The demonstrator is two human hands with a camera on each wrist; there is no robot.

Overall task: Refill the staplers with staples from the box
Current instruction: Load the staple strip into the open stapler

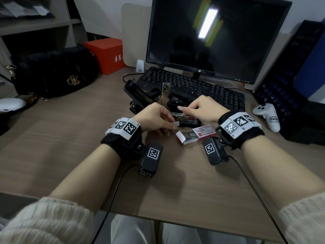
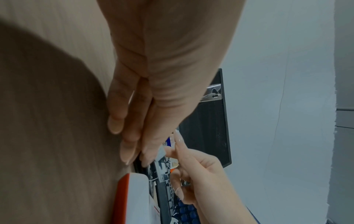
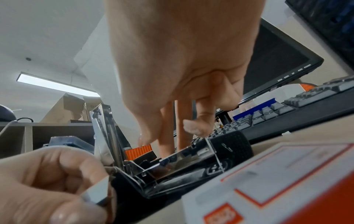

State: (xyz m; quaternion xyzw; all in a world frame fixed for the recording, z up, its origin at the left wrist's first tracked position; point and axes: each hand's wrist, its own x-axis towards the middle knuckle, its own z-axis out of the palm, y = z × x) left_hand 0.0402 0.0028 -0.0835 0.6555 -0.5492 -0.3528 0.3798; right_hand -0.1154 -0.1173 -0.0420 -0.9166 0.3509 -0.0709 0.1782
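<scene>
An open black stapler [image 1: 190, 122] lies on the desk in front of the keyboard, its metal staple channel [image 3: 178, 157] bare. My right hand [image 1: 186, 111] holds it, with fingers behind the channel and thumb in front. My left hand [image 1: 173, 126] pinches a short silver strip of staples [image 1: 176, 123] just left of the stapler's near end; the strip [image 3: 95, 192] also shows in the right wrist view. The red and white staple box [image 1: 198, 134] lies open right of my left hand. A second black stapler [image 1: 139, 95] stands open behind, with a metal arm [image 1: 165, 92] upright.
A black keyboard [image 1: 193, 85] and monitor [image 1: 211, 36] stand behind the staplers. A black handbag [image 1: 52, 71] and a red box [image 1: 107, 53] sit at back left, a white controller [image 1: 267, 113] at right. Cables run from both wrists over the desk's front edge [image 1: 158, 219].
</scene>
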